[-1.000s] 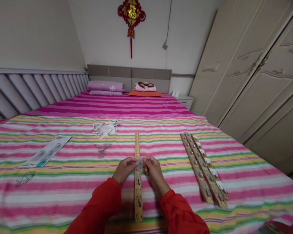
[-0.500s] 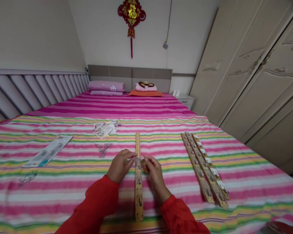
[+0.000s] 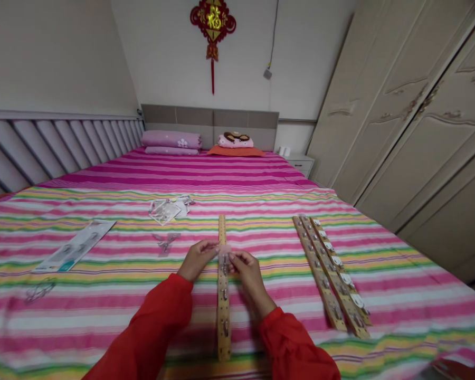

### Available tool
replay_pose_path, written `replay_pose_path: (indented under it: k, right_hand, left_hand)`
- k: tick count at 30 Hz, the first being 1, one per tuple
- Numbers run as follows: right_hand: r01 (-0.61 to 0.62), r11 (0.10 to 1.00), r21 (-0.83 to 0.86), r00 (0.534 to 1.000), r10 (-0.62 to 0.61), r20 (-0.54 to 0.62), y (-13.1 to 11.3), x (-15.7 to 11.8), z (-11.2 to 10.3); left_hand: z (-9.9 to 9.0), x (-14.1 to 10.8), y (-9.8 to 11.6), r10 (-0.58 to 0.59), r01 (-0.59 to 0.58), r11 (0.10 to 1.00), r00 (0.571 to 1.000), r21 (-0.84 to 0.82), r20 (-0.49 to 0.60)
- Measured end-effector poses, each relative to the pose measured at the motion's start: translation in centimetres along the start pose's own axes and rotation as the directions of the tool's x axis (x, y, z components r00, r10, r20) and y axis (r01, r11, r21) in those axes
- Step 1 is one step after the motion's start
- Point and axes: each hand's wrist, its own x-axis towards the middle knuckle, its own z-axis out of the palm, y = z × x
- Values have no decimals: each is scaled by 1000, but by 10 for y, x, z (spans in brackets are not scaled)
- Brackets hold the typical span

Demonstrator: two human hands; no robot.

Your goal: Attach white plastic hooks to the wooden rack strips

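A narrow wooden strip (image 3: 223, 338) with rows of small holes lies lengthwise on the striped bedspread in front of me. Metal hooks on clear backings, such as the lower hook (image 3: 226, 327), sit along its near half. Over the strip's middle is a clear adhesive hook (image 3: 224, 258), its see-through square catching the light. My left hand (image 3: 199, 258) pinches this square at its upper left edge. From the other side my right hand (image 3: 247, 266) has thumb and fingertips closed at the square's right edge. Whether the square is fully pressed against the wood I cannot tell.
On the right lie several wooden strips (image 3: 314, 258) bearing hooks, some white. To the left are a hook package (image 3: 73, 248), a wire loop (image 3: 41, 289), loose clear hooks (image 3: 166, 243) and a pile of small packets (image 3: 170, 209). Pillows (image 3: 172, 140) lie by the headboard.
The clear square now shows more fully between my hands. My right fingertips have come in to the left and touch it; the left hand has shifted slightly up.
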Motion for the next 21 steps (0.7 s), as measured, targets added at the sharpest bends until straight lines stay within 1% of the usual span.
replay_pose_path:
  k: [1,3,6,10,13,16,21]
  right_hand:
    - [-23,1000,11,1000,23,-9,3,5,-1]
    - [-64,998,11,998,65,-20,9,15,-4]
    - [-100,995,-19,994,100,-33,18,30,-6]
    - [-59,997,-51,997,56,-61,23,47,-5]
    - [-45,997,-68,997,41,-64,26,54,-4]
    - [-56,995,-77,996,50,-72,32,57,-5]
    - [-68,993,-97,989,55,-137,44,61,-7]
  left_hand:
    - [-1,4,-7,-45,45,999,999,-29,6]
    - [-3,11,-20,-91,91,994,996,-52,13]
    - [-3,21,-34,-101,99,993,995,-71,-24]
    - [1,37,-40,-112,104,990,990,-92,-87]
    - [4,47,-44,-135,122,987,983,-103,-125]
    - [4,52,-53,-132,118,988,979,-97,-156]
    - [3,56,-66,-143,133,988,976,-73,-164]
